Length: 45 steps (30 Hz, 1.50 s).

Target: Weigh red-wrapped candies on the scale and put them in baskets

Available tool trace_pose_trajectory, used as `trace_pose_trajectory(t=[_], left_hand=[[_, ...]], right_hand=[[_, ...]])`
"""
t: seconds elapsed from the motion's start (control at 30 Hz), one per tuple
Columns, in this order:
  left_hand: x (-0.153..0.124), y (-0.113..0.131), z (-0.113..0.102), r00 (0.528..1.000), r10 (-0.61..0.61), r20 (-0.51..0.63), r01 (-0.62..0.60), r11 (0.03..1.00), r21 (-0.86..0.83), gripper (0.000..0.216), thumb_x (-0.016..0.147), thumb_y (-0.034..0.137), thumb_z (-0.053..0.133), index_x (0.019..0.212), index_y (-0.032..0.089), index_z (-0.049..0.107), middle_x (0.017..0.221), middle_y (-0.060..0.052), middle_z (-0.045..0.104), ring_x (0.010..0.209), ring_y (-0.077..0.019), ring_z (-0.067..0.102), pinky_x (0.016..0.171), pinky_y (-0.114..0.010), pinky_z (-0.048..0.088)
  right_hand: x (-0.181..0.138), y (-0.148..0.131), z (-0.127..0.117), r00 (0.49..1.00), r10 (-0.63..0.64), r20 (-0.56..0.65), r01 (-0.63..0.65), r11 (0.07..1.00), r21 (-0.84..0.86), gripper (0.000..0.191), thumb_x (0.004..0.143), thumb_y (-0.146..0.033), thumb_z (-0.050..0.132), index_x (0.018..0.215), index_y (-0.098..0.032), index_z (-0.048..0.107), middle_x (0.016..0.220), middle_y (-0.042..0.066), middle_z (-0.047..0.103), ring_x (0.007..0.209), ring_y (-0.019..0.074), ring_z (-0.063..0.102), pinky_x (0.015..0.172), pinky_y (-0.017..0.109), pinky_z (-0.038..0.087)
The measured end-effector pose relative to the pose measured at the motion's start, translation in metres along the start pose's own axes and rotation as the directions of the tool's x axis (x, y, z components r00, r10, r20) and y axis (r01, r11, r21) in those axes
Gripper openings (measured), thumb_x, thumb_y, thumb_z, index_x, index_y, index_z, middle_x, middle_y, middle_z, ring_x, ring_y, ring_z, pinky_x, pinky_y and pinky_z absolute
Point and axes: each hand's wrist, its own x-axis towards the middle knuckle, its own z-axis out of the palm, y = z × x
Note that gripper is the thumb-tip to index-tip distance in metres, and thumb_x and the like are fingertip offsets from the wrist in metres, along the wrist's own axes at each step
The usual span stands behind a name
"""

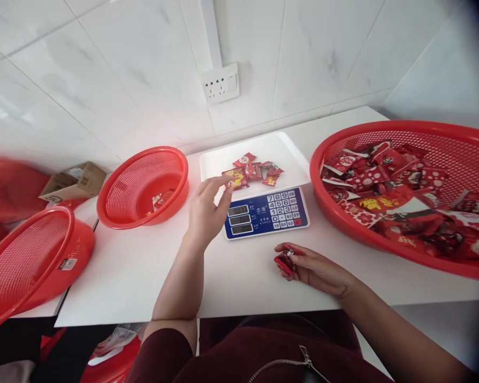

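My left hand (211, 210) reaches over the near left edge of the white weighing tray (215, 159). Its thumb and fingers are apart at a red-and-yellow snack packet (238, 180); whether they touch it I cannot tell. More small red packets (259, 170) lie in a loose pile on that tray. The tray belongs to a digital scale, whose blue keypad panel (265, 214) faces me with lit number displays. In front of the panel, low over the table, my right hand (317, 268) is closed around small red packets (286, 260); its lower fingers are partly hidden.
A large red basket (383, 242) full of red snack packets stands at the right. To the left are a smaller red basket (143, 221) with a few items inside, another red basket (74, 255) and a cardboard box (80, 183). A socket (220, 85) is on the tiled wall.
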Motion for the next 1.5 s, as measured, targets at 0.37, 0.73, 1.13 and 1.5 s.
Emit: trace_pose_trajectory(t=[0.37, 0.73, 1.13, 1.5], left_hand=[[0.064, -0.003, 0.063, 0.876, -0.083, 0.475, -0.063, 0.956, 0.285, 0.034, 0.085, 0.022, 0.049, 0.119, 0.019, 0.054, 0.118, -0.007, 0.061, 0.112, -0.0228, 0.05, 0.094, -0.034, 0.041], [0.074, 0.001, 0.076, 0.853, -0.192, 0.486, -0.058, 0.89, 0.453, 0.033, 0.078, 0.007, 0.042, 0.101, 0.021, 0.062, 0.11, -0.006, 0.063, 0.107, -0.0231, 0.052, 0.092, -0.037, 0.04], [0.076, 0.002, 0.088, 0.831, -0.17, 0.53, -0.141, 0.857, 0.496, 0.029, 0.084, 0.028, 0.049, 0.11, 0.02, 0.058, 0.102, -0.008, 0.065, 0.106, -0.0252, 0.055, 0.105, -0.048, 0.026], [0.075, 0.009, 0.055, 0.978, -0.15, 0.143, 0.11, 0.96, 0.258, 0.021, 0.09, 0.025, 0.042, 0.089, 0.017, 0.061, 0.094, -0.006, 0.066, 0.094, -0.019, 0.057, 0.085, -0.031, 0.042]], right_hand=[[-0.003, 0.001, 0.005, 1.0, -0.026, -0.016, 0.026, 1.0, 0.003, 0.034, 0.075, -0.038, 0.071, 0.103, -0.022, 0.059, 0.089, 0.002, 0.065, 0.075, 0.0119, 0.061, 0.073, 0.028, 0.044], [-0.008, 0.003, 0.006, 0.999, -0.037, 0.036, 0.038, 0.999, -0.025, 0.033, 0.077, -0.039, 0.068, 0.102, -0.022, 0.057, 0.093, 0.002, 0.064, 0.077, 0.0117, 0.061, 0.076, 0.029, 0.043], [-0.008, 0.003, 0.006, 0.998, -0.058, 0.037, 0.06, 0.996, -0.059, 0.036, 0.074, -0.043, 0.07, 0.101, -0.021, 0.058, 0.092, 0.001, 0.063, 0.077, 0.012, 0.061, 0.076, 0.029, 0.042], [-0.008, 0.009, 0.001, 0.998, -0.067, 0.02, 0.068, 0.993, -0.098, 0.035, 0.076, -0.043, 0.067, 0.103, -0.022, 0.058, 0.093, 0.002, 0.061, 0.08, 0.0132, 0.06, 0.078, 0.03, 0.044]])
